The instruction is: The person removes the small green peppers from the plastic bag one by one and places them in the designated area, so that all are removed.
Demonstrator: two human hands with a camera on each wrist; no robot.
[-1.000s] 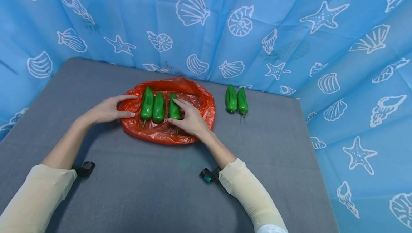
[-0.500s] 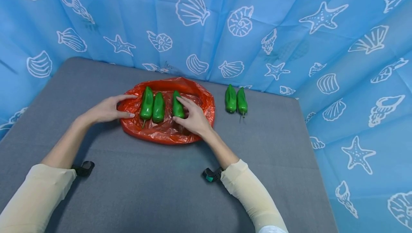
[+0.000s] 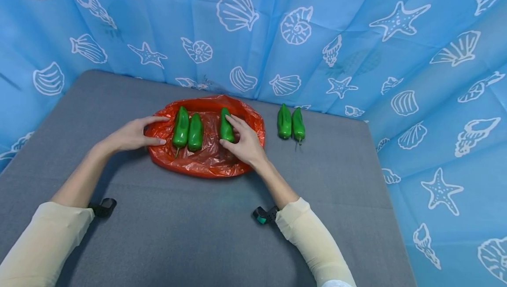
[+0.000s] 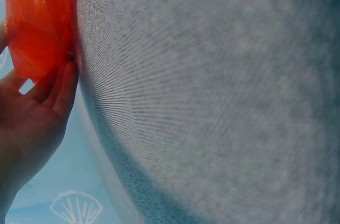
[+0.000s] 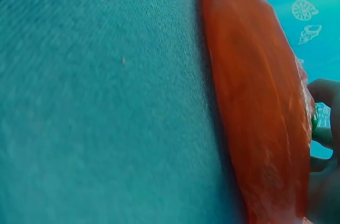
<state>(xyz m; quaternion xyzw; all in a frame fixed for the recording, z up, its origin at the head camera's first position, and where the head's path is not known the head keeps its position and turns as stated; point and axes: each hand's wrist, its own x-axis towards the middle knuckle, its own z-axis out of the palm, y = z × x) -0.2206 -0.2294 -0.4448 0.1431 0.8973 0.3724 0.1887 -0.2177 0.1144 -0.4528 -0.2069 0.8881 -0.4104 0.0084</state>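
Observation:
A red plastic bag lies spread open on the table, its rim rolled into a low wall. Inside it, two green peppers lie side by side on the left. My right hand holds a third green pepper between thumb and fingers, over the bag's right half. In the right wrist view the bag's wall hides most of that pepper. At the left end my left hand grips the bag's edge. Its fingers touch the bag's side in the left wrist view.
Two more green peppers lie on the grey table to the right of the bag. A blue curtain with white shells borders the table's back and right side. Dark wrist cameras sit on both forearms.
My right hand has shifted the third pepper to the right inside the bag, widening the gap from the other two. The left hand has stayed in place at the bag's left edge.

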